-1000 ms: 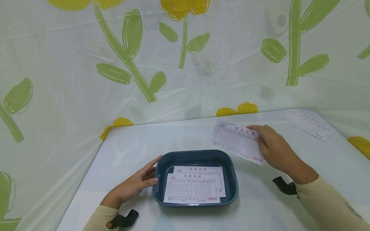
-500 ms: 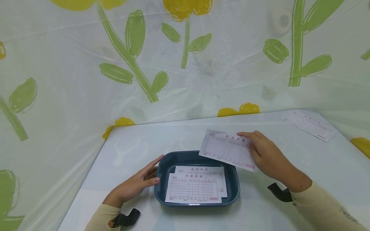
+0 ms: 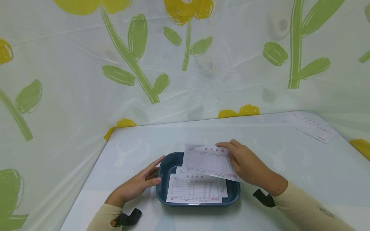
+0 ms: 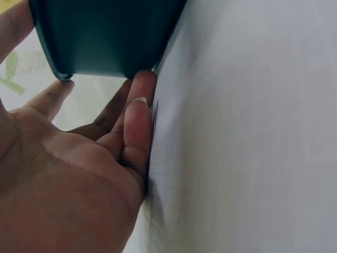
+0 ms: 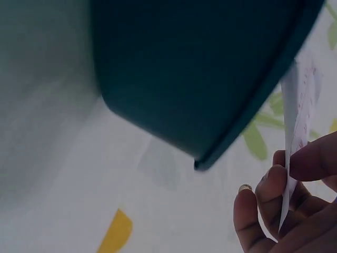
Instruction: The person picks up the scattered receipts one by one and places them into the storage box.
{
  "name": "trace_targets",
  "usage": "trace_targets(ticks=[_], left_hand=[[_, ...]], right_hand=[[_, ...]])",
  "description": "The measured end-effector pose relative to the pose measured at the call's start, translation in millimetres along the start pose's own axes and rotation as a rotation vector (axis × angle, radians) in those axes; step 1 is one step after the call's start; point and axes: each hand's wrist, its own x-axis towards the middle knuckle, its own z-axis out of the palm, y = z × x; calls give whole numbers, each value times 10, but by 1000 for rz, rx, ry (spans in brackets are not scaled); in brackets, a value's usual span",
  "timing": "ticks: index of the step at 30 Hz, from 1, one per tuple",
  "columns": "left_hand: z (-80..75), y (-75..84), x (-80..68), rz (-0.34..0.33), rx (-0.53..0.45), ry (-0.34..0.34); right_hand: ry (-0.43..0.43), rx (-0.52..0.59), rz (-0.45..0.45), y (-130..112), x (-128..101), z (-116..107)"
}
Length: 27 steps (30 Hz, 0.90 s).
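A dark teal tray (image 3: pixel 234 192) sits on the white table near me, with two printed slips (image 3: pixel 193 189) lying flat in it. My right hand (image 3: pixel 245 163) pinches a third slip (image 3: pixel 206 160) by its right end and holds it just above the tray's far half. In the right wrist view the thumb and fingers (image 5: pixel 274 200) clamp the slip's edge (image 5: pixel 297 105) beside the tray wall (image 5: pixel 200 79). My left hand (image 3: pixel 138 184) rests with straight fingers against the tray's left side (image 4: pixel 105 42).
Another slip (image 3: pixel 309 126) lies at the table's far right corner. A plastic sheet printed with yellow flowers and green stems (image 3: pixel 130 57) hangs as a wall behind and beside the table. Black wrist straps (image 3: pixel 127 219) show on both sleeves.
My right hand has carried the slip leftward and toward me, from the table right of the tray to above the tray. The left hand has stayed on the tray's side.
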Motion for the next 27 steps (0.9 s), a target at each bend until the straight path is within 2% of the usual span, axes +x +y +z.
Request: trace_targets(ticks=[12, 17, 27], left_hand=[[-32, -33, 3, 55, -16, -43], [-31, -19, 1, 52, -17, -42], [-18, -9, -7, 29, -16, -20]], right_hand=[[-114, -16, -49, -165, 127, 247], [-152, -28, -55, -189, 146, 321], [-162, -84, -78, -188, 191, 435]])
